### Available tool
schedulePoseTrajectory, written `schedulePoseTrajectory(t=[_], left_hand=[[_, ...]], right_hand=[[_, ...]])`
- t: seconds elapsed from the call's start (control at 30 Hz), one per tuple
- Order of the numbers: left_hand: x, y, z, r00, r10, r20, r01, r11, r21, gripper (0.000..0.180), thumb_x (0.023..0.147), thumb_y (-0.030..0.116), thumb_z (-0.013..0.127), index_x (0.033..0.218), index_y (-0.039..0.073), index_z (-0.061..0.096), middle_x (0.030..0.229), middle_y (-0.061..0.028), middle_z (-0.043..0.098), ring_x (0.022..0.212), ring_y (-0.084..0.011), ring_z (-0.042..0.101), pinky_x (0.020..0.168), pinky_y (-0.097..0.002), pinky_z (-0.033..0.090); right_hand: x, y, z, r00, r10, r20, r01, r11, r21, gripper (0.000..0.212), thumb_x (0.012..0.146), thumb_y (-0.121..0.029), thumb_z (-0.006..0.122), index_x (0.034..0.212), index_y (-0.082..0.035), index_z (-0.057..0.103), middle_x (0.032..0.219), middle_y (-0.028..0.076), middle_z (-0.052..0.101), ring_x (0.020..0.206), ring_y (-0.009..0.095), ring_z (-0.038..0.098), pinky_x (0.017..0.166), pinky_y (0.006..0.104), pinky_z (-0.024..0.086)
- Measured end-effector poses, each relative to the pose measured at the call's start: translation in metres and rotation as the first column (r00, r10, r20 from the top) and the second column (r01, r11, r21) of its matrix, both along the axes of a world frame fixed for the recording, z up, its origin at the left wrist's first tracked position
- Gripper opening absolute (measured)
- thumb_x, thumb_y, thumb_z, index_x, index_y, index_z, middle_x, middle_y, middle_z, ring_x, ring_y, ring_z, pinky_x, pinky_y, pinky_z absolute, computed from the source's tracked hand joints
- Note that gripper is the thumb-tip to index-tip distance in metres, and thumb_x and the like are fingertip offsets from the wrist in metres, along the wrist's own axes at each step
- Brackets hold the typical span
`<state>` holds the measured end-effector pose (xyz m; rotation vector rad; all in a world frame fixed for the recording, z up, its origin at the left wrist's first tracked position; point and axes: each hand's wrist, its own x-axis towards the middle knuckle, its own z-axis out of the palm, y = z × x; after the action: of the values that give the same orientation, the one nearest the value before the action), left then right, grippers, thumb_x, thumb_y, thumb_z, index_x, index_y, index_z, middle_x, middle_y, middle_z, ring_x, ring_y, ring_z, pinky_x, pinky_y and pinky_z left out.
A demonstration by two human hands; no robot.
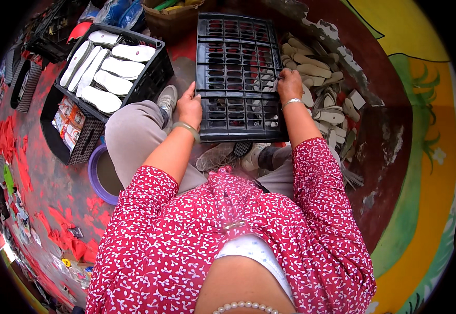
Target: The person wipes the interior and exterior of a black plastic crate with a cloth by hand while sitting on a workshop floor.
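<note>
Before me, between my knees, is a black plastic crate (231, 78), its slotted grid facing me. My left hand (190, 108) grips its left edge, thumb over the rim. At the right edge my right hand (289, 86) is closed on the crate, its fingers curled at the rim. A small greyish bit shows by those fingertips; I cannot make out what it is. Red and pale patches show through the slots. Beyond the right edge lies a loose heap of pale shoe insoles (330, 115).
At the left, a black crate (157, 73) holds stacked white insoles (123, 68). Beside it stand a checked box (84, 144) with printed packets and a purple-rimmed tub (93, 175). A cardboard box (173, 21) is at the back. The painted wall (421, 120) rises at the right.
</note>
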<state>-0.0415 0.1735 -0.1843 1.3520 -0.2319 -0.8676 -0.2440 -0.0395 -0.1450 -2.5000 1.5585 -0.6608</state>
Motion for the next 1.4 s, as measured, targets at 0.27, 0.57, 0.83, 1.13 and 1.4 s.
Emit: schedulePoseTrajectory(t=[0.27,0.57,0.83,1.13,1.4], left_hand=[[0.002,-0.004,-0.017,0.998,0.054,0.008,-0.053,0.995,-0.086,0.044,0.084,-0.005,0.049,0.128,0.000,0.050,0.115,-0.0086,0.060,0.093,-0.0107,0.056,0.084,-0.0221,0.042],[0.001,0.000,-0.004,0.999,-0.030,0.033,0.029,0.999,0.023,0.047,0.087,-0.008,0.041,0.134,-0.004,0.039,0.123,-0.0114,0.055,0.104,-0.0155,0.055,0.090,-0.0246,0.041],[-0.001,-0.004,-0.005,1.000,-0.011,0.011,0.011,1.000,-0.007,0.047,0.087,-0.008,0.040,0.133,-0.003,0.041,0.123,-0.0101,0.055,0.103,-0.0144,0.056,0.090,-0.0245,0.042],[-0.007,0.004,0.005,0.997,0.052,-0.053,-0.053,0.998,-0.016,0.046,0.085,-0.004,0.049,0.131,-0.001,0.046,0.112,-0.0072,0.059,0.090,-0.0082,0.054,0.080,-0.0194,0.041],[-0.006,0.003,0.010,0.997,0.037,-0.074,-0.036,0.999,0.015,0.047,0.085,-0.004,0.049,0.131,0.000,0.046,0.116,-0.0066,0.058,0.095,-0.0095,0.054,0.084,-0.0206,0.040]], right_hand=[[0.022,-0.022,0.006,0.998,-0.028,-0.050,0.028,1.000,-0.007,0.012,0.074,-0.009,0.058,0.082,-0.012,0.066,0.094,0.015,0.056,0.091,0.036,0.055,0.075,0.0437,0.047],[-0.026,0.006,0.030,0.955,0.260,-0.141,-0.214,0.936,0.278,0.012,0.072,-0.010,0.061,0.079,-0.008,0.070,0.085,0.016,0.064,0.086,0.034,0.061,0.076,0.0388,0.048],[0.006,-0.073,0.033,0.971,0.153,0.182,-0.144,0.988,-0.060,0.027,0.073,-0.019,0.066,0.098,-0.011,0.068,0.093,0.016,0.062,0.089,0.031,0.061,0.080,0.0350,0.048],[0.015,-0.072,-0.032,0.966,0.251,0.066,-0.250,0.968,-0.022,0.024,0.083,-0.011,0.058,0.105,-0.010,0.066,0.122,0.018,0.052,0.109,0.037,0.050,0.092,0.0398,0.042],[0.041,-0.079,-0.004,0.988,0.140,-0.067,-0.134,0.987,0.091,0.029,0.078,-0.007,0.055,0.103,-0.011,0.069,0.124,0.020,0.050,0.110,0.037,0.049,0.094,0.0394,0.042]])
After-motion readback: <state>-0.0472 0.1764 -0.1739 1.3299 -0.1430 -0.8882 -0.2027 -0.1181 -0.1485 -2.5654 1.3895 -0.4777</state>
